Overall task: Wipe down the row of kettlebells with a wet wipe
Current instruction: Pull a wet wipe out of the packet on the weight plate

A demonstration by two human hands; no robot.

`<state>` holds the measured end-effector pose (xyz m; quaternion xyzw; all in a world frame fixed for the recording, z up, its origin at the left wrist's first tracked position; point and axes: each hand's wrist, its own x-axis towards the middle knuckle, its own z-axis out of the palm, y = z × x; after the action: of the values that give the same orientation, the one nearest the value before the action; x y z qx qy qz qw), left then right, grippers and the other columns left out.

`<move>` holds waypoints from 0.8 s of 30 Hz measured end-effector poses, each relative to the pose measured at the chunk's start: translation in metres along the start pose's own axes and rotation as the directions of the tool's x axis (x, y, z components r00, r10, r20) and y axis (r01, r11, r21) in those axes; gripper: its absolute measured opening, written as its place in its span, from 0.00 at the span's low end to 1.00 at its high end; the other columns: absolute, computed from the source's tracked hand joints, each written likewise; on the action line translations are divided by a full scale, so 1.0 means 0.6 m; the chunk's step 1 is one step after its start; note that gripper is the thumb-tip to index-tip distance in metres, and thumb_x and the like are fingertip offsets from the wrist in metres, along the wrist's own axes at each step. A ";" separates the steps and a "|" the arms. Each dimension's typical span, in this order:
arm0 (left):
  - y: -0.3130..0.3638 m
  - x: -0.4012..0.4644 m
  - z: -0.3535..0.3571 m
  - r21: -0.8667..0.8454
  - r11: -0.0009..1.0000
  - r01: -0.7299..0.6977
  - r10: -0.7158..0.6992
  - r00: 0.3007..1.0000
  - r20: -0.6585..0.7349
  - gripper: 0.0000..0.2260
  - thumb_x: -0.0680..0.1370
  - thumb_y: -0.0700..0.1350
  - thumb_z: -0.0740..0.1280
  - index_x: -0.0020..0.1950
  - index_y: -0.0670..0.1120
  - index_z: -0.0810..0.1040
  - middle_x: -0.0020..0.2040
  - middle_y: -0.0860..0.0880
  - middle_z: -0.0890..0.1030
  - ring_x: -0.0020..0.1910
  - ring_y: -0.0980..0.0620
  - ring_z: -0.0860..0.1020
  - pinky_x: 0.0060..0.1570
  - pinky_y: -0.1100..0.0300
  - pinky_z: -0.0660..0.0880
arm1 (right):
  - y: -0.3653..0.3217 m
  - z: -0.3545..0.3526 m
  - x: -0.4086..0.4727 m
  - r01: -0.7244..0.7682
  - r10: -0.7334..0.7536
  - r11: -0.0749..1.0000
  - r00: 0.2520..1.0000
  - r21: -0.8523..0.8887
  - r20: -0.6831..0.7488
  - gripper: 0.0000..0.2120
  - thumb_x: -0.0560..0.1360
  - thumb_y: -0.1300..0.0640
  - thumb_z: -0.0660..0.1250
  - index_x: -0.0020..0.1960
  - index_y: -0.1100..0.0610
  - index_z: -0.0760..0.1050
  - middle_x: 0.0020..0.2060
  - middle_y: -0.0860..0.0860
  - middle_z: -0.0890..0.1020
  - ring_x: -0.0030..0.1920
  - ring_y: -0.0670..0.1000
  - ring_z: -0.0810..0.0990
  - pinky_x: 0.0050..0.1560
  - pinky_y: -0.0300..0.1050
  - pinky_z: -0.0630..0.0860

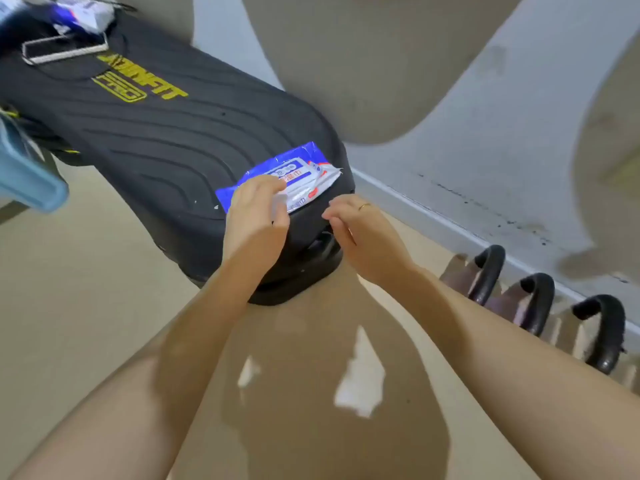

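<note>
A blue and white wet wipe pack [294, 171] lies on the near end of a black padded bench [149, 140]. My left hand [256, 216] rests on the pack's near edge, fingers pressing down on it. My right hand [360, 233] hovers just right of the pack beside the bench end, fingers curled together with nothing visible in them; a ring is on one finger. Three kettlebells [530, 299] stand in a row on the floor along the wall at the right, their black handles up.
The bench runs from the top left, carrying a metal clip and some packets [79, 12] at its far end. A blue plastic object [27, 174] juts in at the left edge. A white wall and skirting [450, 216] run behind the kettlebells. Beige floor lies below.
</note>
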<state>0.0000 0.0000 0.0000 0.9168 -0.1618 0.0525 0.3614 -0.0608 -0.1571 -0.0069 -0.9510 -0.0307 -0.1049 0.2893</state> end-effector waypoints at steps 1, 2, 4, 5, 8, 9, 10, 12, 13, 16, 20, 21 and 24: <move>-0.012 0.012 -0.003 0.025 1.000 -0.009 0.010 0.999 -0.031 0.14 0.76 0.41 0.62 0.61 0.42 0.74 0.65 0.45 0.74 0.66 0.47 0.68 0.63 0.63 0.59 | -0.007 0.012 0.013 -0.002 0.001 1.000 0.999 -0.014 -0.040 0.15 0.78 0.58 0.54 0.51 0.63 0.78 0.50 0.59 0.81 0.50 0.60 0.78 0.51 0.54 0.76; -0.021 0.021 -0.005 0.051 0.999 0.001 0.002 0.999 -0.045 0.16 0.75 0.42 0.63 0.62 0.41 0.73 0.67 0.44 0.72 0.67 0.46 0.67 0.65 0.59 0.59 | -0.017 0.017 0.025 -0.027 0.025 0.999 0.998 -0.023 -0.054 0.16 0.78 0.56 0.53 0.50 0.63 0.77 0.48 0.58 0.81 0.49 0.59 0.79 0.50 0.55 0.77; -0.037 0.034 0.004 0.031 0.998 0.050 -0.048 0.998 -0.044 0.18 0.76 0.44 0.65 0.63 0.39 0.72 0.69 0.42 0.70 0.69 0.45 0.66 0.67 0.56 0.61 | -0.034 0.032 0.053 -0.024 0.021 0.999 0.998 -0.049 -0.064 0.15 0.78 0.56 0.54 0.52 0.63 0.77 0.50 0.58 0.82 0.53 0.59 0.79 0.52 0.55 0.77; -0.043 0.040 0.013 0.013 0.999 0.053 -0.053 0.998 -0.041 0.18 0.76 0.46 0.64 0.63 0.37 0.73 0.69 0.41 0.70 0.68 0.45 0.67 0.66 0.54 0.62 | -0.033 0.039 0.068 -0.012 0.008 0.998 0.998 -0.062 -0.066 0.15 0.78 0.58 0.55 0.53 0.64 0.77 0.53 0.59 0.81 0.56 0.59 0.78 0.56 0.54 0.76; -0.052 0.054 0.035 0.058 0.997 0.056 -0.053 0.998 -0.037 0.20 0.75 0.50 0.62 0.61 0.37 0.74 0.67 0.40 0.72 0.65 0.43 0.71 0.63 0.52 0.66 | -0.018 0.044 0.110 0.027 -0.022 0.997 0.998 -0.075 0.061 0.18 0.76 0.58 0.55 0.59 0.62 0.76 0.62 0.59 0.77 0.65 0.60 0.72 0.65 0.56 0.69; -0.057 0.058 0.040 0.074 0.996 0.059 -0.056 0.998 -0.035 0.20 0.75 0.51 0.63 0.61 0.38 0.74 0.67 0.41 0.72 0.63 0.43 0.72 0.62 0.52 0.67 | -0.012 0.045 0.121 0.045 -0.035 0.996 0.991 -0.076 0.129 0.19 0.75 0.57 0.54 0.61 0.61 0.76 0.64 0.59 0.76 0.67 0.60 0.71 0.66 0.56 0.67; -0.063 0.059 0.043 0.093 0.994 0.053 -0.049 0.998 -0.044 0.21 0.75 0.52 0.63 0.61 0.39 0.74 0.66 0.41 0.73 0.62 0.43 0.73 0.60 0.53 0.68 | -0.008 0.044 0.130 0.058 -0.040 0.994 0.982 -0.093 0.185 0.20 0.74 0.56 0.54 0.62 0.59 0.76 0.65 0.57 0.75 0.68 0.59 0.70 0.67 0.56 0.66; -0.076 0.052 0.048 0.150 0.989 0.002 0.008 0.998 -0.067 0.24 0.75 0.56 0.60 0.62 0.39 0.72 0.64 0.41 0.74 0.61 0.43 0.74 0.58 0.52 0.71 | -0.001 0.039 0.147 0.102 -0.061 0.983 0.966 -0.155 0.250 0.20 0.74 0.52 0.55 0.62 0.54 0.76 0.66 0.54 0.75 0.68 0.57 0.70 0.66 0.55 0.66; -0.083 0.048 0.051 0.189 0.982 -0.025 0.038 0.997 -0.063 0.25 0.75 0.57 0.57 0.62 0.40 0.71 0.63 0.42 0.76 0.60 0.42 0.75 0.57 0.52 0.72 | 0.002 0.035 0.155 0.130 -0.078 0.974 0.960 -0.184 0.268 0.19 0.74 0.51 0.58 0.63 0.52 0.75 0.65 0.52 0.76 0.67 0.56 0.70 0.65 0.53 0.66; -0.092 0.045 0.058 0.280 0.960 -0.034 0.049 0.998 -0.047 0.26 0.75 0.59 0.55 0.63 0.41 0.71 0.61 0.43 0.78 0.57 0.44 0.77 0.54 0.52 0.74 | 0.012 0.025 0.176 0.207 -0.104 0.943 0.928 -0.261 0.359 0.19 0.76 0.49 0.63 0.67 0.47 0.71 0.66 0.47 0.73 0.65 0.54 0.69 0.58 0.47 0.63; -0.092 0.045 0.061 0.258 0.966 0.006 0.004 0.999 -0.041 0.28 0.72 0.58 0.62 0.64 0.40 0.71 0.58 0.41 0.80 0.55 0.42 0.79 0.51 0.50 0.76 | 0.024 0.027 0.192 0.276 -0.159 0.928 0.901 -0.250 0.404 0.18 0.76 0.48 0.62 0.65 0.49 0.74 0.61 0.50 0.76 0.57 0.57 0.72 0.56 0.51 0.70; -0.094 0.044 0.062 0.247 0.969 0.007 0.003 0.999 -0.040 0.28 0.72 0.57 0.63 0.65 0.40 0.70 0.59 0.41 0.79 0.56 0.41 0.79 0.51 0.50 0.76 | 0.027 0.027 0.193 0.303 -0.195 0.925 0.898 -0.231 0.395 0.18 0.76 0.46 0.60 0.63 0.50 0.75 0.58 0.51 0.78 0.54 0.58 0.73 0.54 0.53 0.72; -0.095 0.043 0.060 0.196 0.981 0.011 0.000 0.998 -0.057 0.32 0.72 0.57 0.65 0.70 0.41 0.64 0.62 0.41 0.77 0.59 0.42 0.77 0.52 0.51 0.75 | 0.021 0.023 0.201 0.277 -0.233 0.955 0.926 -0.111 0.297 0.20 0.77 0.44 0.54 0.58 0.52 0.78 0.52 0.50 0.81 0.48 0.55 0.73 0.49 0.45 0.71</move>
<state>0.0426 0.0080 -0.0575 0.9465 -0.1430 0.0932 0.2739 0.0608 -0.1603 0.0014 -0.9632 -0.1870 -0.0077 0.1929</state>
